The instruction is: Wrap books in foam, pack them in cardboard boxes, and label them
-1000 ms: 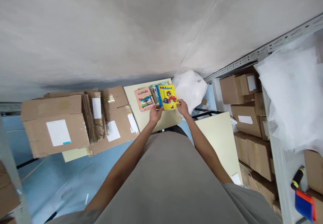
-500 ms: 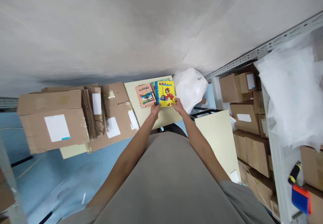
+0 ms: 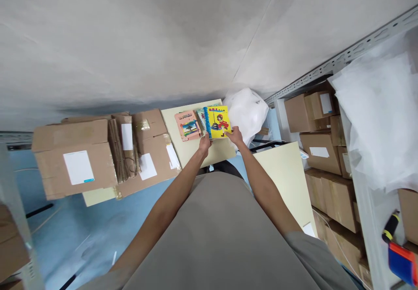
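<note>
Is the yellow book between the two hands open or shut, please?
Shut, it seems: the yellow book shows its illustrated cover facing up, blue binding along its left edge.

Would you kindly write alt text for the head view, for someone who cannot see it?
A left hand and a right hand hold a yellow book near its lower corners over a pale table, with a pink book to its left. Cardboard boxes are farther left; a white bag sits to the right.
</note>
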`<state>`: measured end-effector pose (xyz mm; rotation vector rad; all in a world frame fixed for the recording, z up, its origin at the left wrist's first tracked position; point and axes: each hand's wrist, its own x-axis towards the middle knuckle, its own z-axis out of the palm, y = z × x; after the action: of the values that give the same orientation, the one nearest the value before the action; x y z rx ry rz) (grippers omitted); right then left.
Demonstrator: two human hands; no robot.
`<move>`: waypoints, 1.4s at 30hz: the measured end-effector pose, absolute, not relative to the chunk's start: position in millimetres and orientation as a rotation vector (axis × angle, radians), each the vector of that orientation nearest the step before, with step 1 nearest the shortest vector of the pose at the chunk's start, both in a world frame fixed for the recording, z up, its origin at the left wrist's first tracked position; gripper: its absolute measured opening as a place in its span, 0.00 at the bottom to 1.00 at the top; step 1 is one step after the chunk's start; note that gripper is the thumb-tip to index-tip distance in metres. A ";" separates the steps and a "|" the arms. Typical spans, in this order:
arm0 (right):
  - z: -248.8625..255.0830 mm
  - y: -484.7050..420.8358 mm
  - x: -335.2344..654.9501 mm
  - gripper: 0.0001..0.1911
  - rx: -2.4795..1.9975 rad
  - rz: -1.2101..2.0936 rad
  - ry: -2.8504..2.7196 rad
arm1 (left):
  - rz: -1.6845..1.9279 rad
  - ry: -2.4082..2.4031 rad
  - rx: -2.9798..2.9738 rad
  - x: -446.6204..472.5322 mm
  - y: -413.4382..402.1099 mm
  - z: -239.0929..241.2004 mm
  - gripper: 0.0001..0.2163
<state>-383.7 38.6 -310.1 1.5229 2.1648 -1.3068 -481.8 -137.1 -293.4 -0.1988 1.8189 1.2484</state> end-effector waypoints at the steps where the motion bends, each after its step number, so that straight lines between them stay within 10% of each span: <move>1: -309.9 40.3 -381.8 0.24 1.520 -1.317 2.167 | 1.261 1.804 -0.224 -481.5 -135.6 -290.9 0.24; 30: -237.0 -14.3 -389.3 0.18 1.565 -1.675 2.102 | 1.632 1.859 -0.038 -515.7 -281.9 -111.4 0.33; 42: -96.5 -68.2 -259.7 0.39 1.852 -2.879 1.596 | 1.389 1.181 0.366 -474.8 -182.0 -110.9 0.24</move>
<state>-259.7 -68.2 -96.5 1.8517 1.5965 -2.8793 -474.8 -182.0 -110.9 0.3659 1.1812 1.3885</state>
